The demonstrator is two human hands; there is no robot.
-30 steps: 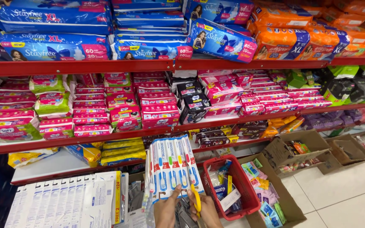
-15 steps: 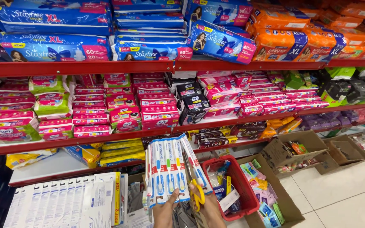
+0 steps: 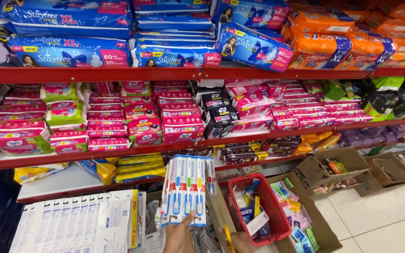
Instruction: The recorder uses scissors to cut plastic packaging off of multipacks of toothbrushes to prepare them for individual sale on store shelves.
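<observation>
My left hand (image 3: 179, 238) holds up a hanging strip of toothbrush packs (image 3: 188, 189), white and blue with red, green and yellow brushes, in front of the lower shelf. My right hand (image 3: 241, 242) is low at the frame's bottom edge, just right of the strip. Its fingers are closed on a thin yellow stick-like thing (image 3: 228, 235). Only part of each hand shows.
A red basket (image 3: 277, 220) with small packets sits to the right, beside open cardboard boxes (image 3: 326, 232) of goods on the tiled floor. Red shelves (image 3: 118, 74) carry pink, blue and orange pad packs. A white strip of packs (image 3: 76, 225) lies at lower left.
The toothbrush strip was fanned and tilted right. It now hangs straighter and squarer in my left hand. My right hand has sunk slightly lower.
</observation>
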